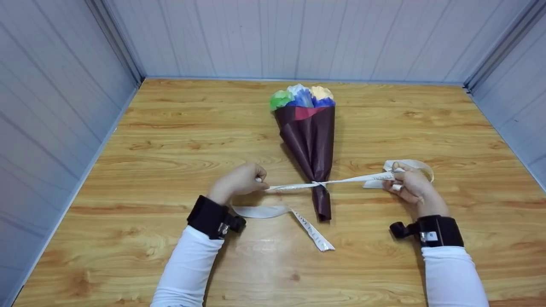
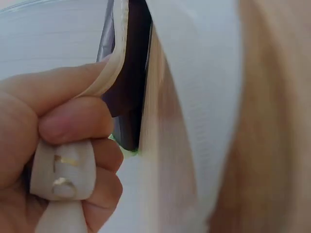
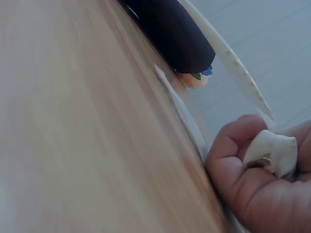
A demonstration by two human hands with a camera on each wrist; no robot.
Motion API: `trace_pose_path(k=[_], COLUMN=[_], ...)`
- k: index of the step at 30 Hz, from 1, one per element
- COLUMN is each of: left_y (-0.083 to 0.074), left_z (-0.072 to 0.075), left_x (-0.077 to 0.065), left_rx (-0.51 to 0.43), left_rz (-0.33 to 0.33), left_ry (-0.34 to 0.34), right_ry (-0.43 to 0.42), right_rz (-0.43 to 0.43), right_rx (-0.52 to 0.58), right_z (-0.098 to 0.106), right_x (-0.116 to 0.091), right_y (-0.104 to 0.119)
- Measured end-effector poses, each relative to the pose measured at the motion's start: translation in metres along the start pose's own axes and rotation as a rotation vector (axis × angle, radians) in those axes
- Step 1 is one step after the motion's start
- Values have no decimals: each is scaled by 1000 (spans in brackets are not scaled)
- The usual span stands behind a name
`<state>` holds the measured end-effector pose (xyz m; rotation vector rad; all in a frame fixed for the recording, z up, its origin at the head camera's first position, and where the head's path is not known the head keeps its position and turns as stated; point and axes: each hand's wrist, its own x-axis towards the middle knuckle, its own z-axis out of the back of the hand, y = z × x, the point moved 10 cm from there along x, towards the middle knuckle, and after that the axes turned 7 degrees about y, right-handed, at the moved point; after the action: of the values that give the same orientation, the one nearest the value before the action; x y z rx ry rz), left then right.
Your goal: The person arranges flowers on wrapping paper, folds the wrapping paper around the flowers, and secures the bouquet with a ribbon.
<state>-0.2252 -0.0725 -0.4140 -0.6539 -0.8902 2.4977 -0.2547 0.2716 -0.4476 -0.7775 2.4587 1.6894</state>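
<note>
A bouquet [image 1: 309,140] in dark maroon wrapping lies on the table, its green, blue and cream flowers [image 1: 302,97] toward the back wall. White lettered ribbon [image 1: 358,178] circles the narrow lower part of the wrapping, with a small crossing or knot at the front. To the left of it, my left hand [image 1: 239,181] pinches one ribbon end between thumb and curled fingers; a loop of ribbon [image 2: 65,170] shows in the fist. Out to the right, my right hand [image 1: 413,187] grips the other end, with folded ribbon [image 3: 272,153] among its fingers. Both stretches look taut.
A loose ribbon tail [image 1: 309,230] trails from the left hand across the wooden table [image 1: 170,140]. More ribbon [image 1: 420,165] loops behind the right hand. Pale panelled walls [image 1: 273,38] stand at the back and both sides.
</note>
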Motion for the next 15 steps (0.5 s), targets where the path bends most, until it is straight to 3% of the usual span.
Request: trace_pose_path(k=[3,6,12,15], left_y=[0,-2,-19,-31], left_z=[1,2,2,-5], left_x=[1,0,1,4], left_rx=[28,79,149,157], left_rz=[33,57,3,-65], left_ry=[-18,-33,-76,-54], right_ry=[-11,-37,-175,-253], right_rz=[5,12,-41,-38], right_rx=[-89,-263,-823,-1063], right_z=[-1,-5,-17,-26], right_x=[0,0,-4,-8], right_y=[2,10,26,35])
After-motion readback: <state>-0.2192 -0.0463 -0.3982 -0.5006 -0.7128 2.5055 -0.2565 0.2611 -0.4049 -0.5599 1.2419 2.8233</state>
